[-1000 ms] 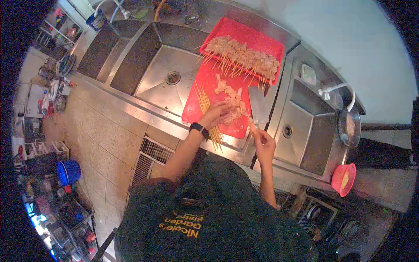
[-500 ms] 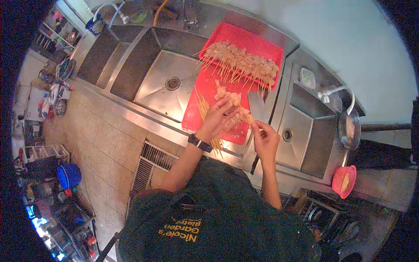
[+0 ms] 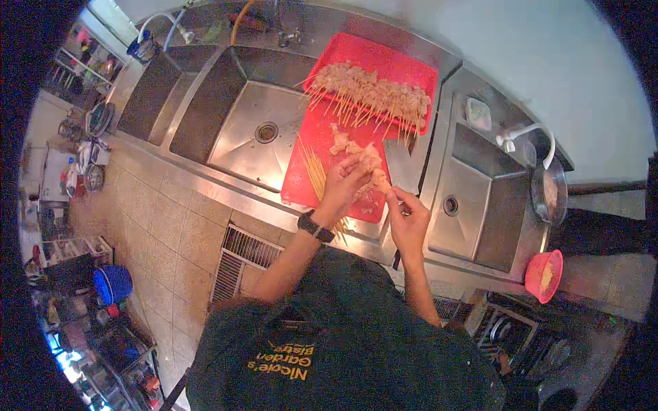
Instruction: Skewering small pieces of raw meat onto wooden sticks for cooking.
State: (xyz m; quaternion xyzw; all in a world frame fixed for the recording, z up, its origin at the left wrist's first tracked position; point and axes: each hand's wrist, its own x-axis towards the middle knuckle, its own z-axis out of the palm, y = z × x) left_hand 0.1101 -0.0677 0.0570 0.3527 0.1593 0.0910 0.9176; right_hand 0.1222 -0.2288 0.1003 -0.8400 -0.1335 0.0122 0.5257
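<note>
Pinch the raw chicken piece (image 3: pixel 371 163) firmly in your left hand (image 3: pixel 345 183) while your right hand (image 3: pixel 407 218), fingers closed on the bamboo skewer (image 3: pixel 392 194), drives it straight through.

Glossy brushed-steel sink basin (image 3: pixel 253 130); at three o'clock, matt red plastic cutting board (image 3: pixel 308 181) bearing thin wooden skewers (image 3: pixel 317 175).

A long stainless-steel sink counter (image 3: pixel 205 179) carries a red plastic cutting board (image 3: pixel 306 177) across its middle basin's right edge, a red tray (image 3: pixel 384 60) at the back edge.
</note>
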